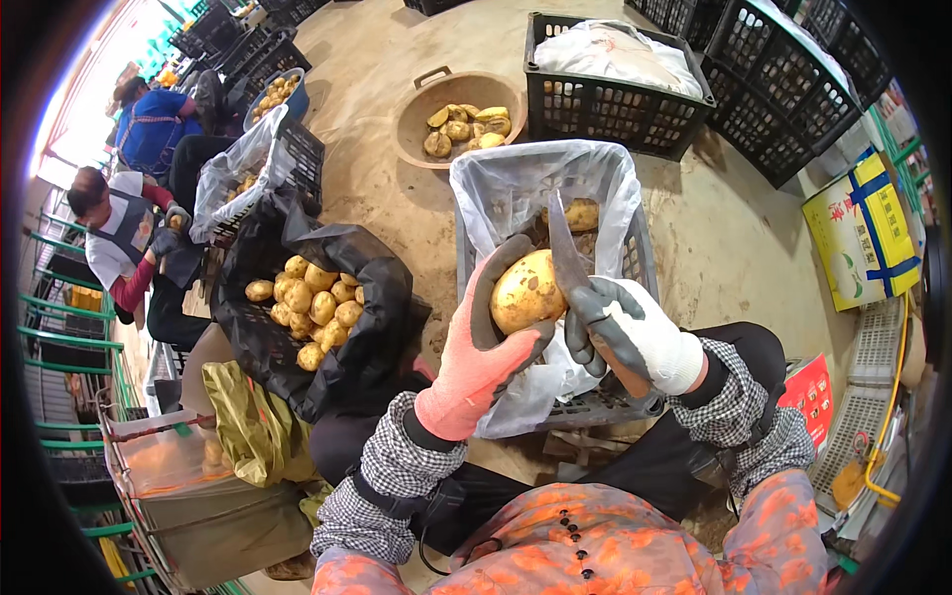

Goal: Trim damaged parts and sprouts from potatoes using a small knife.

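My left hand (476,342), in a pink and grey work glove, is closed around a large yellow potato (529,293) with brown specks of dirt. In a white and grey glove, my right hand (635,332) grips a knife (567,243), its blade pointing up alongside the potato's right side. I cannot tell whether the blade touches the skin. Both hands are above a dark crate lined with clear plastic (545,159). Another potato (580,215) lies inside that crate, partly behind the blade.
To the left, a crate lined with black plastic (382,273) holds several potatoes (317,302). Beyond my crate stand a brown basin (412,124) with cut potatoes and a black crate (615,114) with white sacking. A yellow carton (858,233) is at right. Two people (119,223) sit at far left.
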`<state>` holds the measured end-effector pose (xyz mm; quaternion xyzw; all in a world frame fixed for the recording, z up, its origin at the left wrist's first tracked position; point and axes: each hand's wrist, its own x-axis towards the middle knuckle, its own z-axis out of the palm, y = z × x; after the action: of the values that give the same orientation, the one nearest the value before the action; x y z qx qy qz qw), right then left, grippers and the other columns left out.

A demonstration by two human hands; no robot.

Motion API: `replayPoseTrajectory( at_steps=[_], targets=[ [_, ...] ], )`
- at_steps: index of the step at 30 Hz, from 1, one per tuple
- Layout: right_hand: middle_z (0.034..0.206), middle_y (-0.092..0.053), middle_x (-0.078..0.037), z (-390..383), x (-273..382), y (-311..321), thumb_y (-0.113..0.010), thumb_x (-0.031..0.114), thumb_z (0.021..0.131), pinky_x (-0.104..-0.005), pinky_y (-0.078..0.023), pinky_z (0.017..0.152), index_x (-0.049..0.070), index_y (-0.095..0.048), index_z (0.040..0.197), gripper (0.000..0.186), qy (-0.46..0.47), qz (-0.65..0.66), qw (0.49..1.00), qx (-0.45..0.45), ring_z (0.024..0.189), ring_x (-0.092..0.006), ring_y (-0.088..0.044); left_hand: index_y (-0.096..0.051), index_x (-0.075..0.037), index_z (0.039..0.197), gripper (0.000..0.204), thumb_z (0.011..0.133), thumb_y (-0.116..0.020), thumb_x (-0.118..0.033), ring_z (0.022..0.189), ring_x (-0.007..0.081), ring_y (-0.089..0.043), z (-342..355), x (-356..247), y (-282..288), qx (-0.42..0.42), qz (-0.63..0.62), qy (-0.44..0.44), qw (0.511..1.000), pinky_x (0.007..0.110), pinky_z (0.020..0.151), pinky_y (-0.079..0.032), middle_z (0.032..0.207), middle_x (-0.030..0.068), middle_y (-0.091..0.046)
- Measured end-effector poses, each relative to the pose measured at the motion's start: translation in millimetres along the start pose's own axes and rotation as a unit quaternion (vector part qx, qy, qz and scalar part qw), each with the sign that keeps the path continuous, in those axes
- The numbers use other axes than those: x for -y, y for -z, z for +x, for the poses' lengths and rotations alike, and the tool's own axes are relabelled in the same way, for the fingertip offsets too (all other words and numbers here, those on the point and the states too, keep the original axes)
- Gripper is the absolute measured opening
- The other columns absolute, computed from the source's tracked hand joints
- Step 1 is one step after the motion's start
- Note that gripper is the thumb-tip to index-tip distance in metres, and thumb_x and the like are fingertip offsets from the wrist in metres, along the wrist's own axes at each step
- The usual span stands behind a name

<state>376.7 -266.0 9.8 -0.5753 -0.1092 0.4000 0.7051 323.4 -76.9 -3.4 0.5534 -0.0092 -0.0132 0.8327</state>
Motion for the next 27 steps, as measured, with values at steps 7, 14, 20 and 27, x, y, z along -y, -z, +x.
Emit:
replayPoseTrajectory(
  at_steps=[7,14,20,27],
  targets=[
    [0.069,-0.057,-0.002,-1,-6,1,-0.050,0.045,0.096,-0.0230,-0.044,0.052,0.003,-0.057,0.089,0.043,-0.014,-0.181,0.982,0.053,0.060,-0.0083,-0.053,-0.046,0.000,0.134,0.068,0.068,-0.064,0.002,0.124,0.0230,-0.047,0,7,5,-0.037,0.192,-0.029,0.980,0.034,0.106,-0.035,0.134,0.0134,-0.048],
    [0.070,-0.062,-0.004,5,-3,-6,-0.052,0.033,0.095,-0.0257,-0.047,0.051,0.004,-0.059,0.086,0.032,-0.041,-0.098,0.994,0.035,0.061,-0.0104,-0.059,-0.052,0.001,0.125,0.059,0.068,-0.063,0.005,0.122,0.0253,-0.050,0,6,8,-0.038,0.396,-0.194,0.897,0.034,0.102,-0.038,0.130,0.0164,-0.049],
    [0.072,-0.060,-0.004,2,-4,-5,-0.053,0.041,0.096,-0.0238,-0.045,0.051,0.004,-0.057,0.086,0.038,-0.018,-0.056,0.998,0.029,0.060,-0.0098,-0.056,-0.047,-0.004,0.132,0.050,0.087,-0.063,-0.019,0.115,0.0273,-0.056,1,9,9,-0.058,0.054,-0.011,0.997,0.036,0.099,-0.044,0.127,0.0140,-0.054],
    [0.071,-0.056,-0.001,4,-9,-5,-0.052,0.045,0.096,-0.0202,-0.040,0.049,0.005,-0.057,0.090,0.041,-0.044,-0.064,0.997,-0.009,0.058,-0.0059,-0.050,-0.046,-0.004,0.133,0.048,0.103,-0.038,-0.041,0.103,0.0247,-0.063,-2,9,0,-0.110,-0.164,0.090,0.976,0.035,0.081,-0.055,0.120,0.0133,-0.059]
  ],
)
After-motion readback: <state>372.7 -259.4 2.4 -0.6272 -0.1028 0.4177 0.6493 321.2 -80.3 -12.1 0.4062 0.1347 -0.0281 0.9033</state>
